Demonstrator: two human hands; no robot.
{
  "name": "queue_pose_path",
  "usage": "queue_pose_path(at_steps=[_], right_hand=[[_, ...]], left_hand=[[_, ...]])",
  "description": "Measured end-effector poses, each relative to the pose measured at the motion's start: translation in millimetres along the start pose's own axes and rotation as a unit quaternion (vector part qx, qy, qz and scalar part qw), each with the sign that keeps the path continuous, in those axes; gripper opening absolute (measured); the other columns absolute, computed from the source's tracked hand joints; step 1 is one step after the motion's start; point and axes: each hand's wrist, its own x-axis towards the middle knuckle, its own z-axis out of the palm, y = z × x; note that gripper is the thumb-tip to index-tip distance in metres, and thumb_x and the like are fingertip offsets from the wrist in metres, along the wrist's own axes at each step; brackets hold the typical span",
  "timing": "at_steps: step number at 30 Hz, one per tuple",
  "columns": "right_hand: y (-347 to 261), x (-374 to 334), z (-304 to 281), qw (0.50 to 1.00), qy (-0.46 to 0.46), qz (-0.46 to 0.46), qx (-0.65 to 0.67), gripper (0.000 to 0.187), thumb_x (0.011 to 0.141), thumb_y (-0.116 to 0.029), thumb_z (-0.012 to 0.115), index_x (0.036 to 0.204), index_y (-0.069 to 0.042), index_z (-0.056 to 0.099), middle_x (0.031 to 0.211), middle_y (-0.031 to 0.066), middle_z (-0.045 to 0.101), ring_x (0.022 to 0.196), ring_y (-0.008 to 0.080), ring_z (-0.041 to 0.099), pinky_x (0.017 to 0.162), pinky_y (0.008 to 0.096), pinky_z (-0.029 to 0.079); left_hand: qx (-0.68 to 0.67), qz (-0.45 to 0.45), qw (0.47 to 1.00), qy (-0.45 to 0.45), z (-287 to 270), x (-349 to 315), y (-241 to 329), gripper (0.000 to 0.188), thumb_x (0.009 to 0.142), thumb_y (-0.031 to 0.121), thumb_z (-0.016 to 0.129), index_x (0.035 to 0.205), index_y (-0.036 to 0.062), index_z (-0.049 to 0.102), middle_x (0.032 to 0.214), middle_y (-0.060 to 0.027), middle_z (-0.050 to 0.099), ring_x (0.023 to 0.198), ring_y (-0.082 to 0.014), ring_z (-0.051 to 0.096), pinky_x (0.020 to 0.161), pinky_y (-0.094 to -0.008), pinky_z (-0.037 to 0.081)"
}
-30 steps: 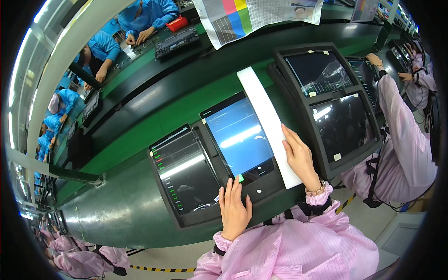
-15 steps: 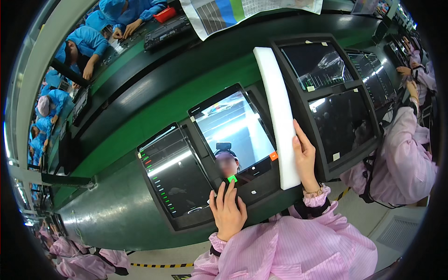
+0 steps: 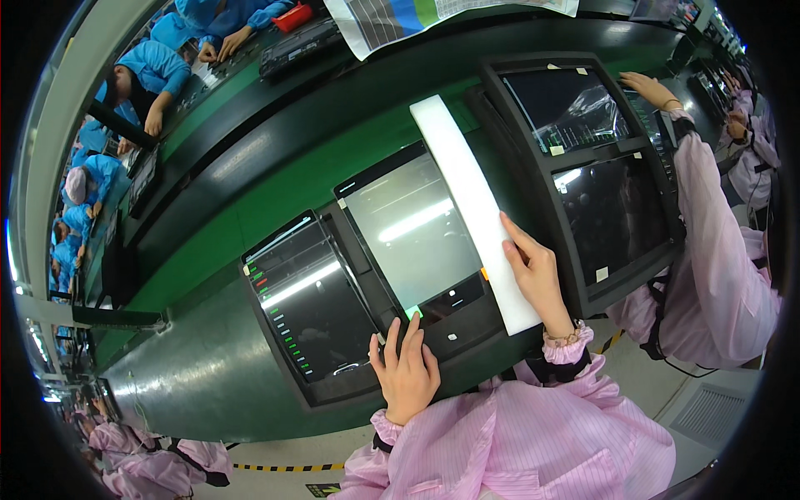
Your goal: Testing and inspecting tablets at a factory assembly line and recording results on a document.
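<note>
In front of me a tablet (image 3: pixel 408 225) with a lit, pale grey-green screen lies in a black foam tray (image 3: pixel 467 329). My left hand (image 3: pixel 408 371) is open, fingers spread, a fingertip at the green square near the lower edge of that screen. A long white foam strip (image 3: pixel 471 200) lies slanted along the tablet's right edge, covering part of it. My right hand (image 3: pixel 537 279) grips the strip near its lower end, thumb and fingers at its right side. On the left in the same tray, a second tablet (image 3: pixel 312 300) shows a dark screen with small coloured marks.
To the right stands another black tray (image 3: pixel 546 192) with two dark tablets (image 3: pixel 612 221). Beyond it a co-worker's hand (image 3: pixel 650 87) reaches over another tablet. Across the green bench (image 3: pixel 208 312) people in blue work. A printed sheet (image 3: pixel 392 25) hangs at the top.
The white strip and my right hand have shifted left, over the tablet's right edge. The lit screen turned from a mirror-like picture to plain pale grey. A co-worker's arm came in at right.
</note>
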Motion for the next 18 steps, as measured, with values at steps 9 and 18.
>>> queue_pose_path(at_steps=[9, 18], right_hand=[[14, -1, 5, 0.999, 0.033, -0.016, -0.014, 0.038, 0.089, -0.009, 0.055, 0.127, -0.009, 0.053, 0.102, 0.0156, 0.066, 0.056, 0.0061, 0.045, 0.054, 0.0222, 0.041], [26, 0, 6, 0.988, 0.005, 0.072, 0.138, 0.039, 0.091, -0.016, 0.054, 0.13, -0.012, 0.052, 0.058, -0.0039, 0.047, 0.052, 0.0011, 0.034, 0.048, 0.0203, 0.029]], left_hand=[[0.002, -0.023, 0.998, -0.056, -4, 2, 2, 0.039, 0.08, 0.014, 0.06, 0.114, 0.0011, 0.046, 0.136, -0.0056, 0.046, 0.131, -0.0275, 0.034, 0.109, -0.0531, 0.011], [-0.049, -0.074, 0.996, -0.017, -5, 5, 3, 0.045, 0.08, 0.013, 0.06, 0.116, -0.0004, 0.036, 0.14, -0.0164, 0.037, 0.134, -0.0341, 0.027, 0.109, -0.0553, 0.008]])
